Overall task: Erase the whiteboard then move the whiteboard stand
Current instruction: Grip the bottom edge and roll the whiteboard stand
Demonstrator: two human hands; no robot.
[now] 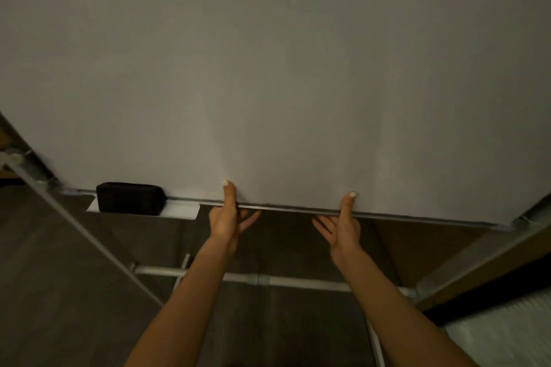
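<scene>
With both hands already at the whiteboard [274, 68], the coming move turns on one thing: the board's bottom edge [298, 208], which runs left-right w/ a slight drop toward the right, sits directly between thumbs & fingers. The left hand [224, 222] has its thumb up on the board's front face and its fingers [249, 219] reaching under/behind the edge; the right hand [343, 228] mirrors it, thumb on the face, fingers [323, 225] spread below the edge. Both look to be pinching the edge, though whether the fingers actually press the back can't be told from here. The hands are near each other, roughly mid-edge, the left one a bit nearer the tray [179, 211].

Board surface looks wiped, no marks visible, so the erase step appears done & the stand move is the step in hand. Stand [298, 281] lies below & to both sides of the hands: a crossbar under the forearms, slanted legs at the left and right edges of view. Pushing or pulling square to the long edge should roll or slide it evenly; neither hand is clearly nearer.

Counts: 1 whiteboard, 1 stand, 1 tray, 1 black eraser [129, 198] resting on the tray at the board's lower-left corner, 2 hands. Floor [59, 292] is dark.
</scene>
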